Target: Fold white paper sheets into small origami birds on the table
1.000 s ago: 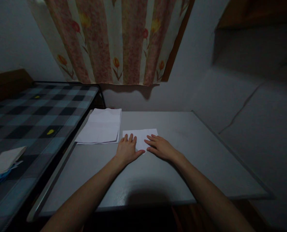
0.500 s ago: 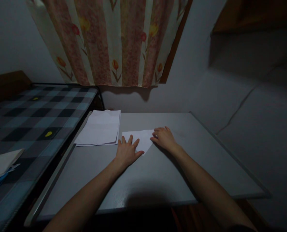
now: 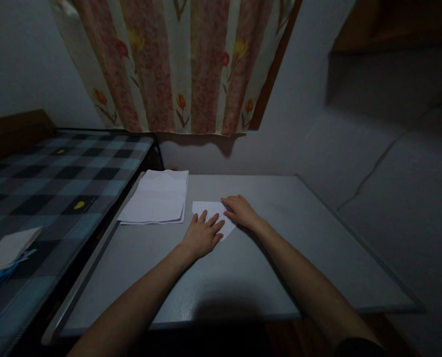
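White paper (image 3: 207, 208), folded to a point, lies under flat open left hand (image 3: 202, 236) and right hand (image 3: 240, 212).

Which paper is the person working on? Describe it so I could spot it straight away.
Find the grey table below the flowered curtain. Near its middle lies a small white paper, with the left hand and the right hand both resting on it. Unlike the bigger stack of sheets to its left, it is small, slant-edged and half hidden by hands.

Left hand (image 3: 202, 235), right hand (image 3: 240, 212) and forearms are bare; dark sleeve (image 3: 354, 346) at right elbow.
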`<state>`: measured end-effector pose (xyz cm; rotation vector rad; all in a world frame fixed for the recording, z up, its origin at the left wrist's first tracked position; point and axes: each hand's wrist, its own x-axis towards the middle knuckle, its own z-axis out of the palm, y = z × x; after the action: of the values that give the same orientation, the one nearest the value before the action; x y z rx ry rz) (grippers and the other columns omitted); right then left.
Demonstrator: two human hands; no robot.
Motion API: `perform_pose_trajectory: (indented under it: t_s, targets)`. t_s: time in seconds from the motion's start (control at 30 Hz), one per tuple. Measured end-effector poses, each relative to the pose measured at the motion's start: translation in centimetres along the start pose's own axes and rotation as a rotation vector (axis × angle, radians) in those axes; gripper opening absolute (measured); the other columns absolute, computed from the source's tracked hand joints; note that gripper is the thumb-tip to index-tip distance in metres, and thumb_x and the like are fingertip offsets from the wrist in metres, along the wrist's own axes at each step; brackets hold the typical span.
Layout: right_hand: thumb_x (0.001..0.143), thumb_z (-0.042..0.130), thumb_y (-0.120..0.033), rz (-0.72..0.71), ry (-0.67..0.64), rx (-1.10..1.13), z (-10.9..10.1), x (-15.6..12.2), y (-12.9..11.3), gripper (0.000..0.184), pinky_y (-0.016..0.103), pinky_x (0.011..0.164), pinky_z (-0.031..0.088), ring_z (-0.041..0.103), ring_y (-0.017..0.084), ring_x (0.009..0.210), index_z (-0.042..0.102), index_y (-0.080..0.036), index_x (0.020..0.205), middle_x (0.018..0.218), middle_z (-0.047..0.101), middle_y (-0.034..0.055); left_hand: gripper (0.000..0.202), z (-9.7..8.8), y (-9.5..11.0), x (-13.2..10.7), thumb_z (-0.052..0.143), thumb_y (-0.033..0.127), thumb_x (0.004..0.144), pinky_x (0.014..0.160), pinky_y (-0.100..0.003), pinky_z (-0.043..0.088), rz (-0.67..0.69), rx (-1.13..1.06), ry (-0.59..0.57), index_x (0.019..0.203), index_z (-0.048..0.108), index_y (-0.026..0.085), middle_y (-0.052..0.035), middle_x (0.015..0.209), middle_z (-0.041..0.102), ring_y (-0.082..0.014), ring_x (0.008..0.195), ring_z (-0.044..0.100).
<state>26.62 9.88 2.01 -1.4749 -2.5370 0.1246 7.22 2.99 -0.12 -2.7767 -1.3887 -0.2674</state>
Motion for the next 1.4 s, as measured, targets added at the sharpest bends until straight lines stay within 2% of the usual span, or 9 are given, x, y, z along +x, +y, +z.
perform_pose_trajectory:
  t_s: [0.13,0.27,0.4,0.5,0.63,0.83,1.03,1.23,1.4]
  targets:
    - [0.083,0.061,-0.020,-0.032,0.069,-0.051,0.0,-0.7,-0.5,0.046,0.042,0.107,0.028,0.057,0.022,0.110,0.052,-0.015,0.129,0.115,0.065,0.0118,0.043,0.1,-0.1,0.1,0.038,0.043,0.094,0.102,-0.051,0.034,0.042,0.022,0.020,0.134,0.045,0.028,-0.0036,0.143,0.046,-0.0320,0.129,0.039]
    - [0.088,0.053,-0.014,-0.063,0.047,-0.101,0.3,-1.6,-1.4,0.039,0.039,0.104,0.032,0.061,0.020,0.102,0.055,-0.016,0.126,0.105,0.069,0.0105,0.038,-0.7,0.2,0.2,0.042,0.038,0.094,0.093,-0.042,0.040,0.121,0.053,0.017,0.126,0.051,0.021,-0.0087,0.130,0.055,-0.0261,0.116,0.049]
    - [0.090,0.049,-0.016,-0.150,-0.022,-0.118,0.8,-2.4,-1.9,0.033,0.037,0.098,0.040,0.060,0.022,0.107,0.060,-0.020,0.120,0.115,0.067,0.0101,0.028,-2.0,0.8,0.1,0.041,0.034,0.094,0.089,-0.041,0.040,0.150,0.078,0.017,0.109,0.059,0.019,-0.0096,0.112,0.061,-0.0246,0.107,0.052]
    - [0.089,0.046,-0.014,-0.184,-0.027,-0.082,1.4,-3.0,-2.1,0.037,0.039,0.102,0.040,0.055,0.023,0.118,0.058,-0.017,0.124,0.128,0.059,0.0121,0.032,-2.0,0.8,-0.1,0.044,0.038,0.092,0.102,-0.043,0.033,0.101,0.077,0.070,0.113,0.058,0.018,-0.0112,0.124,0.056,-0.0272,0.121,0.044]
    - [0.088,0.043,-0.014,-0.218,-0.040,0.000,1.8,-4.0,-2.0,0.049,0.042,0.111,0.032,0.041,0.023,0.133,0.045,-0.010,0.137,0.141,0.047,0.0160,0.063,-0.5,0.1,0.1,0.045,0.051,0.088,0.113,-0.048,0.019,-0.015,0.027,0.061,0.138,0.039,0.014,-0.0128,0.148,0.037,-0.0313,0.139,0.025]
    - [0.095,0.041,-0.041,-0.197,-0.125,0.029,1.6,-5.7,-0.8,0.060,0.047,0.115,0.021,0.025,0.025,0.141,0.031,-0.011,0.145,0.151,0.029,0.0159,0.067,1.0,-0.6,0.2,0.034,0.057,0.090,0.113,-0.048,0.021,-0.082,-0.039,-0.032,0.143,0.034,0.015,-0.0112,0.151,0.032,-0.0311,0.140,0.024]
    - [0.093,0.041,-0.048,-0.137,-0.133,0.045,1.1,-7.5,1.3,0.065,0.048,0.115,0.021,0.023,0.025,0.141,0.027,-0.014,0.147,0.152,0.026,0.0154,0.076,1.1,-0.8,0.0,0.033,0.062,0.088,0.113,-0.048,0.019,-0.149,-0.019,-0.043,0.144,0.032,0.011,-0.0141,0.152,0.028,-0.0332,0.141,0.022]
    - [0.094,0.039,-0.048,-0.065,-0.132,0.055,0.1,-8.4,2.6,0.061,0.049,0.113,0.024,0.029,0.026,0.139,0.034,-0.014,0.144,0.150,0.031,0.0153,0.085,0.7,-0.6,-0.2,0.033,0.069,0.085,0.112,-0.047,0.020,-0.235,0.007,-0.068,0.144,0.031,0.007,-0.0209,0.151,0.028,-0.0347,0.141,0.022]
    - [0.094,0.043,-0.042,0.005,-0.029,0.073,-0.7,-6.7,3.1,0.042,0.043,0.106,0.036,0.051,0.024,0.124,0.061,-0.018,0.123,0.128,0.060,0.0117,0.086,0.6,-0.5,-0.1,0.035,0.068,0.084,0.112,-0.048,0.019,-0.255,-0.001,-0.088,0.143,0.031,0.005,-0.0232,0.150,0.027,-0.0360,0.141,0.020]
